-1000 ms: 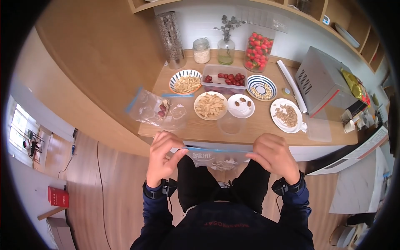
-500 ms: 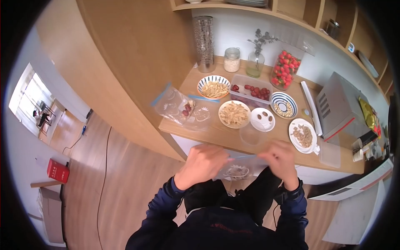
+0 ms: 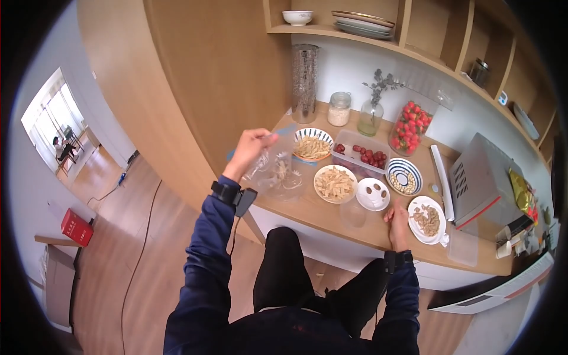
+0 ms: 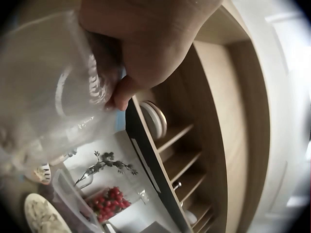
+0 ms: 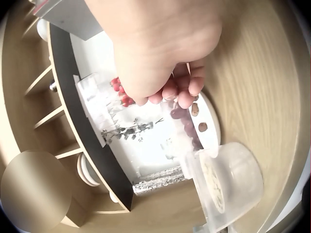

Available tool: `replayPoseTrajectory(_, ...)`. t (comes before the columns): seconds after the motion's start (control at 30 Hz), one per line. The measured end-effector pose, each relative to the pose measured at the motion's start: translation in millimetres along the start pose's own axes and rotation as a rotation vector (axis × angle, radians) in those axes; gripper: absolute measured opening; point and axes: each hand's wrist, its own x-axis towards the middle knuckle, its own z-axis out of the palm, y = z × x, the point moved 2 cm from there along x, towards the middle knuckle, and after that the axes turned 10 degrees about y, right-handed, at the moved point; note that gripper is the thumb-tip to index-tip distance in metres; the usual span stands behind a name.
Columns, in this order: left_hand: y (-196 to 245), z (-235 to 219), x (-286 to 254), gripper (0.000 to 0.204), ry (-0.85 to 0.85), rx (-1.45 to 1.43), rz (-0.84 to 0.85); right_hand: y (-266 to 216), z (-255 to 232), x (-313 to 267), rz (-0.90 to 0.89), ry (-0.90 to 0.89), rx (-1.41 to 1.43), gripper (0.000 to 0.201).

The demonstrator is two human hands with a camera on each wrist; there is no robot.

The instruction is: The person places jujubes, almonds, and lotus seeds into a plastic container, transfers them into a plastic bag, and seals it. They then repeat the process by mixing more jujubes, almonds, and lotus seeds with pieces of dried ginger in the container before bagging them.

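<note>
My left hand (image 3: 251, 148) pinches a clear zip bag (image 4: 43, 87) by its blue-edged top, raised over the left part of the counter. White print shows on the bag, which overlaps a second zip bag lying behind it. Fingers loosely curled, my right hand (image 3: 397, 225) holds nothing. It hovers at the counter's front, between a clear plastic cup (image 5: 245, 179) and a white plate of light brown pieces (image 3: 426, 222). Just beyond the cup is a small white plate (image 3: 373, 204) with a few brown, oval pieces.
A plate of pale strips (image 3: 334, 183), a striped bowl of similar pieces (image 3: 313, 145), a plastic box of red dates (image 3: 361, 154) and a blue-ringed plate (image 3: 404, 176) crowd the counter. Behind stand a jar (image 3: 339, 109), vase and strawberry container. A microwave oven (image 3: 485, 177) stands right.
Both hands held the bag's top edge low over the lap. The right hand has let go and moved to the counter; the left has carried the bag up and left. The head view has shifted.
</note>
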Motion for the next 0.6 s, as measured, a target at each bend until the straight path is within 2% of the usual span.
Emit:
replayPoseTrajectory(0.07,-37,-7,29,0.025,0.036,-0.090,-0.077,9,-5,4,-0.048,0.006,-0.061,0.054)
replayPoseTrajectory(0.17,-48,-22,42,0.027,0.289,0.722,0.027,19,-8,3,-0.081,0.031,-0.057,0.053)
replayPoseTrajectory(0.27,-85,-14,46,0.024,0.300,1.069,0.250,16,-7,2,-0.099,0.037,-0.071,0.052)
replayPoseTrajectory(0.3,-89,-8,46,0.023,0.220,1.118,0.135,14,-6,1,-0.091,0.039,-0.090,0.052)
replayPoseTrajectory(0.5,-125,3,43,0.021,0.198,1.200,-0.017,9,-5,-2,-0.052,0.058,-0.121,0.052)
replayPoseTrajectory(0.6,-112,-1,41,0.019,0.258,1.239,0.137,8,-5,-2,-0.023,0.073,-0.094,0.052)
